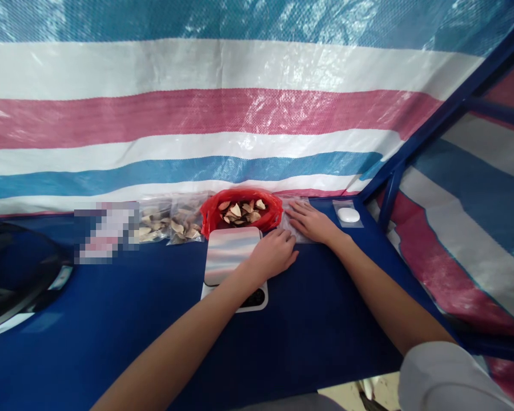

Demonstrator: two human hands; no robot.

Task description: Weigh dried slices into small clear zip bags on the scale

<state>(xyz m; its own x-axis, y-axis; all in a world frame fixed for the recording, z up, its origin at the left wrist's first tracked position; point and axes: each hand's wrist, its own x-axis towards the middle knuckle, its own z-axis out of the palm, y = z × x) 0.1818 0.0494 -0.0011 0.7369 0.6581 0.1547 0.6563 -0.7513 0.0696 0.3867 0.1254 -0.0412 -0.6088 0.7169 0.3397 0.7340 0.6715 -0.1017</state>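
In the head view my right hand [310, 221] lies with fingers spread on a small pile of clear plastic bags [303, 235]. My left hand [273, 253] crosses over a kitchen scale [233, 257] and has its fingers curled together at the near left edge of those bags; its fingertips are partly hidden. The scale has a shiny square plate and a white body, and my left forearm covers part of it. Just behind the scale stands a red plastic bag [205, 217], its mouth spread around dried, pale brown curved pieces [242, 211].
Clear bags of similar dried pieces [184, 225] lie left of the red bag. A white oval object [348, 215] rests on a clear packet at right. A black round object [21, 274] stands at far left. Striped tarpaulin [197, 114] and a blue frame [411, 148] border the blue table [149, 302].
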